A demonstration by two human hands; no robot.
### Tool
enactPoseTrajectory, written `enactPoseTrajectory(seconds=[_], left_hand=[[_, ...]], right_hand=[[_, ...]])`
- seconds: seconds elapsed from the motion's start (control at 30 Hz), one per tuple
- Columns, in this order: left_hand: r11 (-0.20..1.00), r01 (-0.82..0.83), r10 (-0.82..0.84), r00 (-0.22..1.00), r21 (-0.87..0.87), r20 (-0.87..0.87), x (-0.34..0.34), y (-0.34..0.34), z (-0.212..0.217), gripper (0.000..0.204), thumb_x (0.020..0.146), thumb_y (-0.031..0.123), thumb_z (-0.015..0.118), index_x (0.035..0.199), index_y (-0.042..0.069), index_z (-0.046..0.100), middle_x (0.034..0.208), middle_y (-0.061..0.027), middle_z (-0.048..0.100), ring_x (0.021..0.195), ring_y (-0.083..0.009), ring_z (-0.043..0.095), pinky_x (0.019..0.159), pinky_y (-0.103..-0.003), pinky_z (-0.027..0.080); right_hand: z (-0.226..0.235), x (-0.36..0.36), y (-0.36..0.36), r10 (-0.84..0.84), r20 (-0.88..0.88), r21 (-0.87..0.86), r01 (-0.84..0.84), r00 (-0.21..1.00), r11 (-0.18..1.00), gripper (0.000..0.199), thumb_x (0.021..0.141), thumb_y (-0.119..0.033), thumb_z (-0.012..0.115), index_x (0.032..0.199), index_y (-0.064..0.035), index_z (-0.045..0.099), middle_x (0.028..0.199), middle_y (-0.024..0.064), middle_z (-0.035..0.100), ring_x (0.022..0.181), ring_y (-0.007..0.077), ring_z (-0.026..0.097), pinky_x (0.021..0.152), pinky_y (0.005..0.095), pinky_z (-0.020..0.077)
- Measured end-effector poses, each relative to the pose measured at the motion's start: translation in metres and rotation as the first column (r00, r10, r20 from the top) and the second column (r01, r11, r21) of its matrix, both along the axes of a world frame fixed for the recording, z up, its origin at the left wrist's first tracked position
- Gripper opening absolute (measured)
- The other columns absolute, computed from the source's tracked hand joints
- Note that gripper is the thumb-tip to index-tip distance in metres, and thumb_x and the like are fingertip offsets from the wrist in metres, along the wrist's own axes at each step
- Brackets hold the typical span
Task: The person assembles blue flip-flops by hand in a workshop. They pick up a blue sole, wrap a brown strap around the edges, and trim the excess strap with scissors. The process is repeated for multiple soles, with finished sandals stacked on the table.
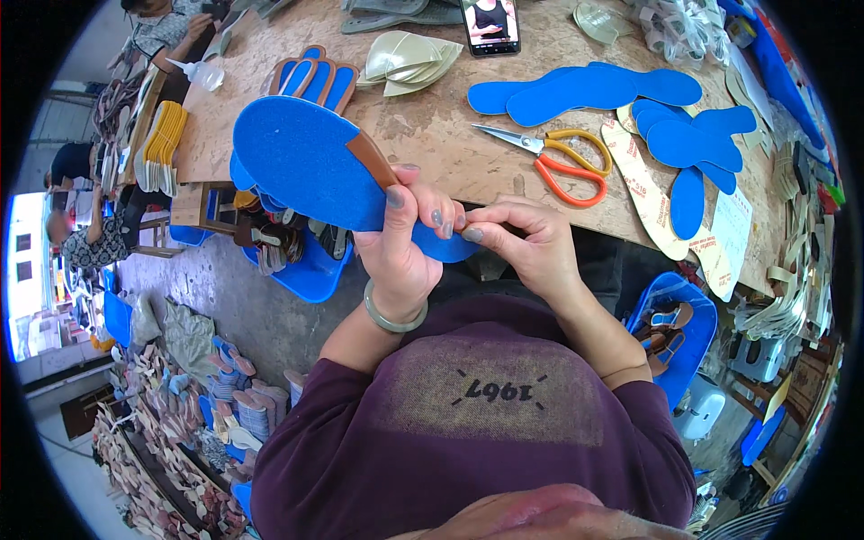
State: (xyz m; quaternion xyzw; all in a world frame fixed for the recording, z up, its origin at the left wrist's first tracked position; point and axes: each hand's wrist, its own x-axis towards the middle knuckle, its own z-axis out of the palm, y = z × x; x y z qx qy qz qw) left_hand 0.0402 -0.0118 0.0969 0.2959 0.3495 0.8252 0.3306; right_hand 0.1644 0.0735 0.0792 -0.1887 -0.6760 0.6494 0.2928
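A blue insole (pixel 292 162) is held up over the table's front edge, its wide end toward the upper left. My left hand (pixel 396 247) is closed around its middle, thumb on the blue face. Along the insole's right edge runs a brown edging strip (pixel 372 160), partly hidden by my left fingers. My right hand (pixel 533 245) is closed in a pinch at the same edge, touching my left fingertips, with a bit of the brown strip between the fingers. The insole's narrow end shows below the hands.
Scissors (pixel 571 162) with orange and yellow handles lie on the wooden table (pixel 441 144) beside several blue insoles (pixel 576 94). Brown-edged insoles (pixel 315 76), a glue bottle (pixel 202 74) and a phone (pixel 491 25) are farther back. Blue bins (pixel 315 274) stand below.
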Motion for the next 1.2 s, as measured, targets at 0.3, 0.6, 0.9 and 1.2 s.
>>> enactPoseTrajectory(seconds=[0.3, 0.6, 0.9, 1.2], left_hand=[[0.818, 0.145, -0.508, 0.635, -0.556, -0.582, -0.027, -0.017, -0.02, 0.045, 0.086, 0.029, 0.066, 0.117, 0.001, 0.053, 0.1, -0.0136, 0.063, 0.086, -0.0245, 0.063, 0.081, -0.035, 0.049], [0.666, -0.226, -0.743, -0.117, -0.71, -0.659, -0.053, 0.029, 0.032, 0.024, 0.077, 0.02, 0.065, 0.095, 0.003, 0.064, 0.096, -0.0189, 0.065, 0.087, -0.0375, 0.062, 0.076, -0.044, 0.049], [0.492, 0.083, -0.838, 0.314, -0.866, -0.446, -0.055, 0.043, 0.031, 0.034, 0.092, 0.016, 0.055, 0.121, 0.0, 0.055, 0.08, -0.0059, 0.064, 0.068, -0.0106, 0.06, 0.069, -0.027, 0.052], [0.728, 0.453, -0.598, 0.787, -0.514, -0.153, -0.032, 0.038, -0.004, 0.037, 0.094, 0.028, 0.057, 0.119, 0.002, 0.05, 0.083, -0.0075, 0.062, 0.073, -0.0125, 0.061, 0.068, -0.026, 0.052]], right_hand=[[0.009, 0.024, 0.046, -0.081, 0.275, 0.358, -0.023, 0.958, 0.933, 0.01, 0.078, -0.009, 0.072, 0.079, -0.0007, 0.067, 0.064, 0.0024, 0.058, 0.058, 0.0066, 0.052, 0.051, 0.0254, 0.0395], [0.039, -0.015, 0.036, -0.028, 0.167, 0.858, -0.131, 0.986, 0.497, 0.008, 0.072, -0.008, 0.07, 0.079, -0.0055, 0.067, 0.07, 0.0085, 0.06, 0.064, 0.0254, 0.061, 0.055, 0.033, 0.0484], [0.01, -0.012, 0.078, 0.08, -0.059, -0.175, -0.089, 0.995, 0.981, 0.017, 0.086, -0.013, 0.065, 0.1, -0.0053, 0.07, 0.075, -0.003, 0.063, 0.061, 0.0019, 0.053, 0.051, 0.0155, 0.037], [-0.011, -0.018, 0.074, -0.149, -0.308, -0.412, 0.009, 0.94, 0.911, 0.017, 0.084, -0.008, 0.067, 0.097, -0.0087, 0.057, 0.069, -0.0018, 0.059, 0.054, 0.0026, 0.046, 0.044, 0.0159, 0.0264]])
